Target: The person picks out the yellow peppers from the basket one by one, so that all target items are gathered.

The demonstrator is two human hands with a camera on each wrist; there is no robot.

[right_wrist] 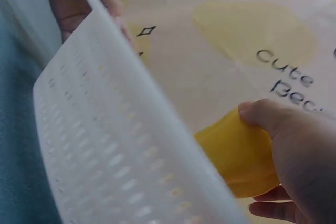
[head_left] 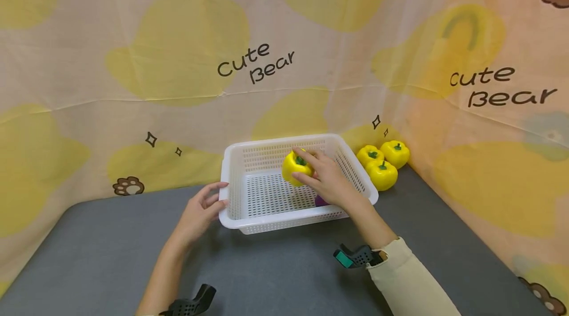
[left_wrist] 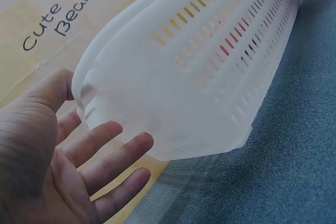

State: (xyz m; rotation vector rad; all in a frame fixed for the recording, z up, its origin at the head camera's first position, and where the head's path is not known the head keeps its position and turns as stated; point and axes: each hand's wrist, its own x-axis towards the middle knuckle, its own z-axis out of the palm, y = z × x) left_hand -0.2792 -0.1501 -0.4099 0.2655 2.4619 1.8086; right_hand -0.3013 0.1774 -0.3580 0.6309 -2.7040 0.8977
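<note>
In the head view my right hand (head_left: 326, 177) holds a yellow bell pepper (head_left: 293, 168) with a green stem over the white plastic basket (head_left: 275, 215). The right wrist view shows the thumb on the near side of the pepper (right_wrist: 239, 153); the basket's wall (right_wrist: 121, 145) hides part of it. My left hand (head_left: 202, 210) grips the basket's left rim. In the left wrist view its thumb reaches over the rim and the other fingers (left_wrist: 118, 163) spread beside the outer wall. Something purple (head_left: 321, 201) lies inside the basket, mostly hidden by the right hand and the front rim.
Three more yellow bell peppers (head_left: 382, 175) cluster on the grey table (head_left: 275, 271), just right of the basket. A patterned cloth (head_left: 178, 118) hangs behind and along the right side. Something red shows through the basket's slots (left_wrist: 231, 40) in the left wrist view.
</note>
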